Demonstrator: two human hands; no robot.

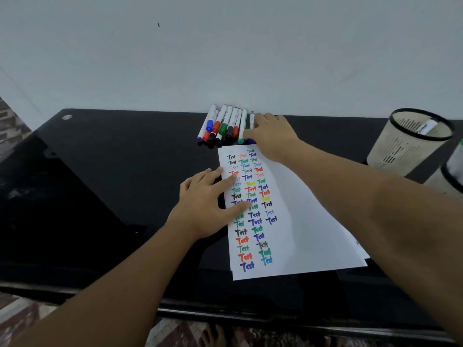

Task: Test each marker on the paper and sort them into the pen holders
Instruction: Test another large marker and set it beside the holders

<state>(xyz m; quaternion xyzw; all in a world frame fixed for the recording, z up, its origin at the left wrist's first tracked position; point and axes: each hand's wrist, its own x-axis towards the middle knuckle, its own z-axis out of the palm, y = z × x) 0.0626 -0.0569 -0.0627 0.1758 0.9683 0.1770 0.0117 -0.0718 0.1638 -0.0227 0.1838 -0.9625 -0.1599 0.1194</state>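
Observation:
A white paper sheet (300,221) covered with coloured "Test" words lies on the black table (112,171). My left hand (208,199) rests flat on the sheet's left edge, fingers spread. Behind the sheet, against the wall, lies a row of several white markers (223,123) with blue, red, green and black caps. My right hand (271,136) reaches over the right end of that row, its fingers and thumb closing on a blue-capped marker (251,120) that it mostly hides. A beige mesh pen holder (406,144) stands at the right with one marker (428,126) inside.
A second pen holder (451,176) is cut off by the right frame edge, just in front of the first. The white wall rises directly behind the markers. The table's front edge runs along the bottom, with patterned floor below.

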